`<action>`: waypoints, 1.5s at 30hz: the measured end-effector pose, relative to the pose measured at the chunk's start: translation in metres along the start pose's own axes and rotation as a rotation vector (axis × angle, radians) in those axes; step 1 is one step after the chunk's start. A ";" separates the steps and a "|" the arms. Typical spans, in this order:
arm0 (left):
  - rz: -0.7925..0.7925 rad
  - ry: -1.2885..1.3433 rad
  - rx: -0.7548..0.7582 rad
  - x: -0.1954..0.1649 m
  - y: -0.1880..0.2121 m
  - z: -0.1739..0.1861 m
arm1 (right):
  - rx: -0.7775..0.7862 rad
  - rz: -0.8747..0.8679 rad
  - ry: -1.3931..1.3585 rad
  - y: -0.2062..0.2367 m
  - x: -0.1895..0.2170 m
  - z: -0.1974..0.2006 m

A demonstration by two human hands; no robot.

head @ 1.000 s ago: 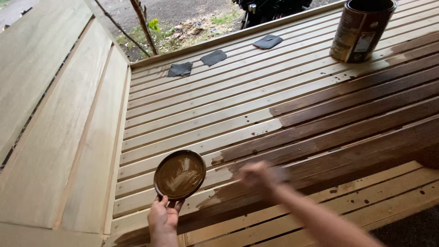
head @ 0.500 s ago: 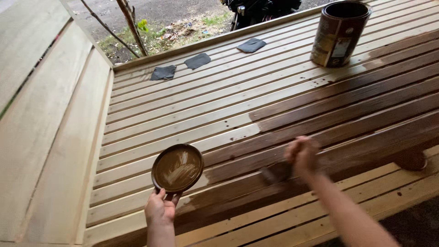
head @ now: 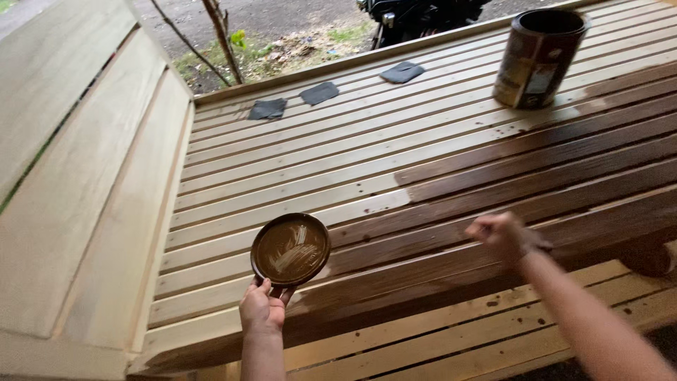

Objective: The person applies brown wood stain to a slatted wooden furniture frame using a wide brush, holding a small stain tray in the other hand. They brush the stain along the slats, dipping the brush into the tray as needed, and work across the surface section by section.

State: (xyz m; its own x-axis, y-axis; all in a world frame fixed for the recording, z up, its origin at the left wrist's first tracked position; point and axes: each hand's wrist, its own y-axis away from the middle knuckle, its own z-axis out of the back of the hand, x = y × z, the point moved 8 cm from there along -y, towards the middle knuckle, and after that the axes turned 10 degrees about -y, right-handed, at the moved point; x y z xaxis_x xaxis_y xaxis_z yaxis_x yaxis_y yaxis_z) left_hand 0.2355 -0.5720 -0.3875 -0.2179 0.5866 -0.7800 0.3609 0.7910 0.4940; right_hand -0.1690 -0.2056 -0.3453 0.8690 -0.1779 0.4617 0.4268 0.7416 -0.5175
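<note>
Slatted wooden worktop (head: 296,176), pale and bare at 9 o'clock, dark wet stain at 3 o'clock. Left hand (head: 262,308) pinches round shallow lid (head: 290,250), stain-smeared, at 6 o'clock; tilting risks drips on bare slats. Right hand (head: 502,234), blurred fist over stained boards; contents cannot be told. Open cylindrical metal can (head: 539,58) at 1 o'clock; three dark square pads (head: 319,93) at 12.

The left hand (head: 262,310) rises from the lower edge of the view on a bare forearm held nearly upright, its fingers (head: 255,288) curled and pinched closed at the top. The right hand (head: 499,233) is clenched into a loose fist – blurred, so its fingers cannot be told apart – and its bare forearm runs down and away to the lower right corner.
</note>
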 end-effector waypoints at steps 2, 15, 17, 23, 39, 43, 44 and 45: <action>-0.024 0.005 0.017 -0.010 -0.009 0.020 | -0.031 -0.047 -0.195 -0.005 0.046 -0.043; 0.022 -0.096 0.145 -0.112 -0.055 0.162 | -0.281 -0.106 -1.024 -0.081 0.286 -0.220; 0.029 -0.096 0.148 -0.124 -0.056 0.174 | -0.178 -0.044 -0.929 -0.075 0.286 -0.200; 0.067 -0.080 0.199 -0.138 -0.051 0.182 | -0.243 0.035 -0.609 -0.042 0.329 -0.207; -0.004 -0.017 0.070 -0.175 -0.075 0.248 | -0.588 -0.313 -1.380 -0.099 0.384 -0.328; 0.028 -0.001 -0.012 -0.178 -0.081 0.249 | -0.584 -0.324 -1.033 -0.076 0.307 -0.262; 0.036 0.003 -0.051 -0.182 -0.081 0.250 | -0.566 -0.307 -0.914 -0.075 0.291 -0.243; 0.032 -0.011 -0.025 -0.186 -0.079 0.246 | -0.537 -0.290 -0.780 -0.074 0.277 -0.224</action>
State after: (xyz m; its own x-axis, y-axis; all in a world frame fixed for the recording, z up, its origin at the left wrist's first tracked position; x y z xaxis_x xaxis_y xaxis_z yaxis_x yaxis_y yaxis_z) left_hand 0.4708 -0.7865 -0.3758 -0.1969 0.6103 -0.7673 0.3444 0.7758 0.5287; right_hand 0.0956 -0.4546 -0.3402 0.3874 0.3124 0.8674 0.8211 0.3108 -0.4787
